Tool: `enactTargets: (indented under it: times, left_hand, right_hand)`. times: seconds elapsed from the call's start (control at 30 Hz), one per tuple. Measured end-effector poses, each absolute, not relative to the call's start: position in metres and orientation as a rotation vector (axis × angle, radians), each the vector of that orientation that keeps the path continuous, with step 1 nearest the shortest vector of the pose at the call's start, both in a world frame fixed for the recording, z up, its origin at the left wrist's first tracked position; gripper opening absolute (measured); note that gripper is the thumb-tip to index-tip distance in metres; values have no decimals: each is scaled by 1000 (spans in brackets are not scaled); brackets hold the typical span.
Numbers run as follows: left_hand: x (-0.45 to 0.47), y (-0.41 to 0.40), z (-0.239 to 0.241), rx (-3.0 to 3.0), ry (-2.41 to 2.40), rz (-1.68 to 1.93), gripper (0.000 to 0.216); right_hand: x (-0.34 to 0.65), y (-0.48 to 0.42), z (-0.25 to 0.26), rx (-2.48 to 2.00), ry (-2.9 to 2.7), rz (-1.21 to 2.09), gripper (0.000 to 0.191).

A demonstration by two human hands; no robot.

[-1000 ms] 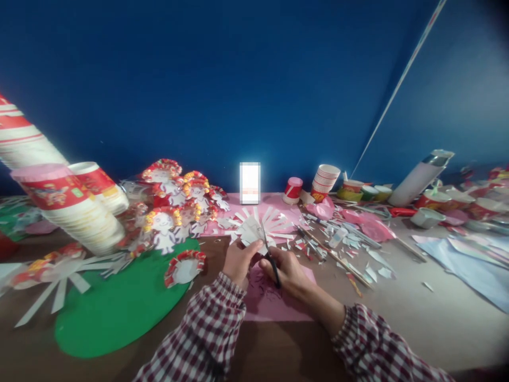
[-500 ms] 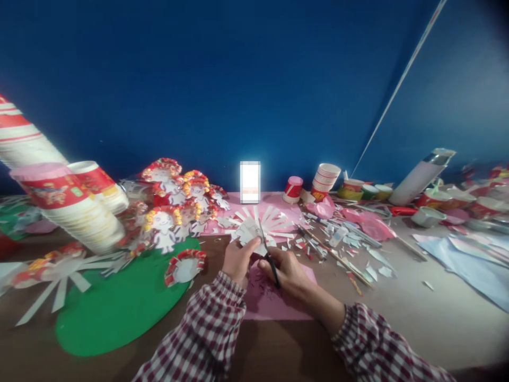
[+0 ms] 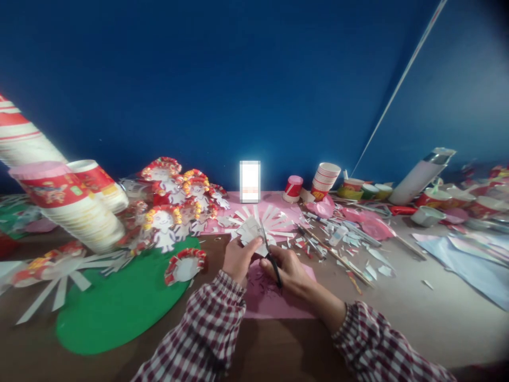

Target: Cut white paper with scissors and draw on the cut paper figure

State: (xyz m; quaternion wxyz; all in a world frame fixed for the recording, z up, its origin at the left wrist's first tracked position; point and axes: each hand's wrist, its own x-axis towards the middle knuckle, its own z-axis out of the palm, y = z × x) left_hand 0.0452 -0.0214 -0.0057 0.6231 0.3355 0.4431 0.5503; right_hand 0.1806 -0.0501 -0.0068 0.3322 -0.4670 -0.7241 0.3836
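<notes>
My left hand pinches a white cut-up paper cup piece with splayed strips, held just above the table. Closed round the black handles of a pair of scissors, my right hand keeps the blades in the paper piece. Both hands hover over a pink sheet strewn with dark snippets. Both sleeves are red and white check.
A green paper disc lies at the left with paper-cup figures behind it. Stacks of paper cups lean at far left. Further cups, sticks, scraps and bowls litter the right. A bright phone stands at the back.
The hands and paper piece shifted slightly upward and the paper turned a little in my left hand; the scissors stay in the paper.
</notes>
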Motion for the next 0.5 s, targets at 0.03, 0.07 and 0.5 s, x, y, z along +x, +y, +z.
enactTargets:
  times: [0.03, 0.07, 0.5]
  left_hand:
    - [45, -22, -5, 773, 1019, 1260, 26]
    - [45, -22, -4, 773, 1020, 1261, 26]
    - [41, -20, -7, 814, 1079, 1237, 23]
  right_hand:
    - [181, -50, -7, -1222, -1891, 1004, 26]
    - [181, -50, -7, -1226, -1887, 1003, 27]
    - [181, -49, -11, -1211, -1856, 1019, 28]
